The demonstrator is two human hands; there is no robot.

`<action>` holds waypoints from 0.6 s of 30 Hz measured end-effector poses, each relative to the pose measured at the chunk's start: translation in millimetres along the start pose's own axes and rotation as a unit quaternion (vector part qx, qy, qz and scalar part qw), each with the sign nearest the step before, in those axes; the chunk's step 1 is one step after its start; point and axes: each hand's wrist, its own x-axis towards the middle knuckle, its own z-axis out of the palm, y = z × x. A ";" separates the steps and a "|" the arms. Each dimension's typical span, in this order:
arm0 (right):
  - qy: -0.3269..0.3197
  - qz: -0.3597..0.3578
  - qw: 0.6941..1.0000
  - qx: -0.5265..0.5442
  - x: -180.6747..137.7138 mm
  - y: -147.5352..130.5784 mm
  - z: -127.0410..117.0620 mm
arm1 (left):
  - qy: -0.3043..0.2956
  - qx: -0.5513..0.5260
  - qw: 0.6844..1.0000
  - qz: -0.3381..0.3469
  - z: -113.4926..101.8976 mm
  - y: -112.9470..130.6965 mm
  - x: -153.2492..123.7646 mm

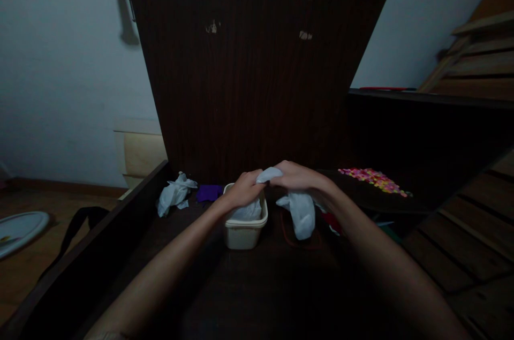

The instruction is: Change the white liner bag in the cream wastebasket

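Observation:
Both my hands meet over the right rim of a cream plastic tub (242, 236). My left hand (246, 188) and my right hand (295, 175) are closed on a white plastic bag (269, 174), which shows as a small piece between the fingers. Inside the tub lies more white plastic (248, 212), partly hidden by my left hand. Below my right hand is another crumpled white bag (302, 216), over a reddish tray-like outline (307, 246). I cannot tell whether this bag joins the piece in my fingers.
A crumpled white bag (175, 194) and a purple cloth-like piece (209, 193) lie left of the tub. Colourful small pieces (375, 179) spread at the right. A dark upright panel (257, 77) stands behind, and a raised edge (104, 238) runs along the left.

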 end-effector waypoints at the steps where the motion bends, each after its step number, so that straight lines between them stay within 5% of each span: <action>1: -0.006 0.007 1.000 0.017 1.0 1.1 0.4 | -0.003 0.007 1.000 0.005 -0.6 0.5 -1.7; 5: -0.052 0.052 0.989 0.125 -0.6 2.8 1.0 | -0.019 0.031 0.999 0.020 -1.4 2.5 -6.5; 12: -0.092 0.107 0.912 0.386 -3.7 7.3 16.1 | -0.055 0.045 0.997 0.042 -0.2 2.4 -7.6; 18: -0.066 0.100 0.852 0.509 -5.0 12.1 34.4 | 0.009 0.028 1.000 0.006 -12.2 4.8 -18.7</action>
